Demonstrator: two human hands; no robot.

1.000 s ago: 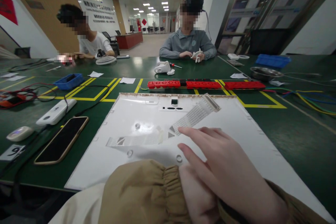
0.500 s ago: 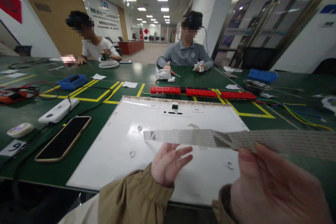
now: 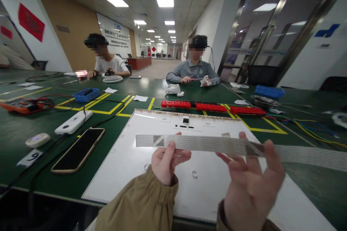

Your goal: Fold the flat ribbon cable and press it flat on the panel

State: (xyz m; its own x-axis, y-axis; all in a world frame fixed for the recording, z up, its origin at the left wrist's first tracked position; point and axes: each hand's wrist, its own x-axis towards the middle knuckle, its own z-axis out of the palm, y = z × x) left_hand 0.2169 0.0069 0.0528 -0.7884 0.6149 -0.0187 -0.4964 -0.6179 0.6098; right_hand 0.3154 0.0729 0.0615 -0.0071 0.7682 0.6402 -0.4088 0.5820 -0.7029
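I hold a long, flat, pale ribbon cable point(image 3: 206, 143) stretched level above a large white panel point(image 3: 135, 162) that lies on the green table. My left hand point(image 3: 165, 160) pinches the cable near its left end, thumb up against the strip. My right hand point(image 3: 251, 184) grips it further right, fingers wrapped over the top edge. The cable's right end runs past my right hand toward the frame's right side. Both sleeves are tan.
A black phone point(image 3: 78, 149), a white power bank point(image 3: 73, 122) and a small white puck point(image 3: 38, 140) lie left of the panel. Red blocks point(image 3: 211, 106) sit behind it. Two people sit across the table. Coloured wires point(image 3: 306, 126) trail at the right.
The cable lay on the panel under my right hand; my right hand lifted it, and now my left hand has closed on its left part. The view has tilted upward.
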